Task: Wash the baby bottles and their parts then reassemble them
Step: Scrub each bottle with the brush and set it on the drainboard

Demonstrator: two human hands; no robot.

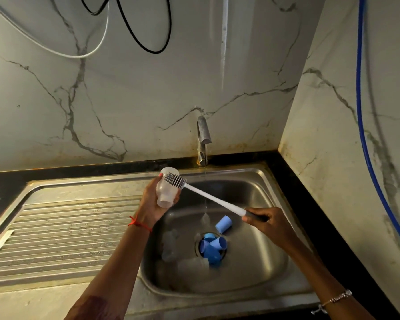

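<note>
Head view: bottle (pixel 166 192) is held in the left hand (pixel 151 205), base up, neck toward the wrist. It is judged to be light, thin-walled plastic, slick when wet. It is best taken round the body, where a wet squeeze is less likely to shoot it out.

Left fingers and thumb are curled round the body. Brush (pixel 175 180) bristles are laid against the outer wall near the base. The dark handle end is wrapped tight in the right hand (pixel 264 221).

Blue caps (pixel 212 248) and spare bottles (pixel 192 264) are seen in the sink (pixel 240 174), below and between both hands. Water stream (pixel 205 181) runs down between the hands.
</note>
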